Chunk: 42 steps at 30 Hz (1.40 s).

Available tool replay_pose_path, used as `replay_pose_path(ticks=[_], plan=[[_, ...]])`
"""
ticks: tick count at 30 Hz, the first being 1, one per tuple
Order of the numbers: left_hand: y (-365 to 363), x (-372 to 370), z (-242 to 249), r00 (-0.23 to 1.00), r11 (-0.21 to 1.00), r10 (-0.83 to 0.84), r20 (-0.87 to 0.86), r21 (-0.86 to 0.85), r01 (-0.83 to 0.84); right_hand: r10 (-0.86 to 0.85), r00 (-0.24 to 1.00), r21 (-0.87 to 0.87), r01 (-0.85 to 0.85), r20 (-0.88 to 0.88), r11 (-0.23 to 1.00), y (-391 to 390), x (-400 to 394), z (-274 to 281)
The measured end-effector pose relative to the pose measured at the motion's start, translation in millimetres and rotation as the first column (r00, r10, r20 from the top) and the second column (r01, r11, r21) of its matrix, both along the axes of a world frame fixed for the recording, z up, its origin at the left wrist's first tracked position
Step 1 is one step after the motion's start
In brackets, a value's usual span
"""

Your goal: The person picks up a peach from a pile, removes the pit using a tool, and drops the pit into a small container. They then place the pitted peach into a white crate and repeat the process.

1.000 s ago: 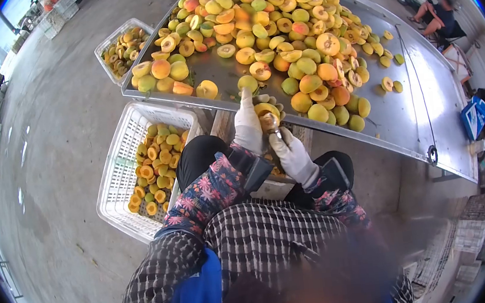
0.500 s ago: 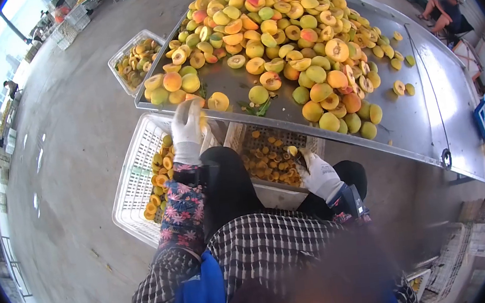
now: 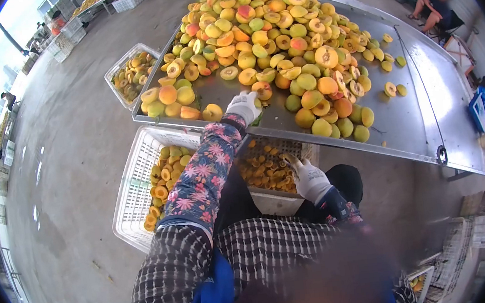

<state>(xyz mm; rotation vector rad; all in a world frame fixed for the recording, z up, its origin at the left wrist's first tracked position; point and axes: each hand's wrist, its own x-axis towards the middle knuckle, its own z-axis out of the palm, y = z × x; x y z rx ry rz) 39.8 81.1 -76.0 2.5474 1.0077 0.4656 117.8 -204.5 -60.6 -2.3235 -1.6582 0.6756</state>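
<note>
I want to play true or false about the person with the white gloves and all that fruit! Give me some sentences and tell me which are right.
1. The left hand reaches onto the metal table among the fruit. True.
2. The right hand is up on the table too. False: it is low, over the crate of small fruit pieces at the person's knees.
3. The white basket to the person's left holds halved fruit. True.
4. The pile of fruit on the table is all dark purple. False: it is yellow, green and orange-red.
5. Both hands wear white gloves. True.
</note>
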Motion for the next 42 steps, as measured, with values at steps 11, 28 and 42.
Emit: replay_pose_path(ticks=[11, 28, 42], plan=[[-57, -34, 78, 0.570, 0.179, 0.653, 0.500, -0.832, 0.525, 0.059, 0.911, 0.499, 0.168, -0.409, 0.850, 20, 1, 51], [-111, -44, 71, 0.661, 0.289, 0.462, 0.592, -0.805, 0.519, 0.138, 0.990, 0.467, -0.124, 0.005, 0.875, 41, -13, 62], [-142, -23, 48, 0.407, 0.483, 0.585, 0.702, -0.704, 0.521, 0.220, 0.890, 0.433, -0.028, -0.400, 0.901, 30, -11, 39]])
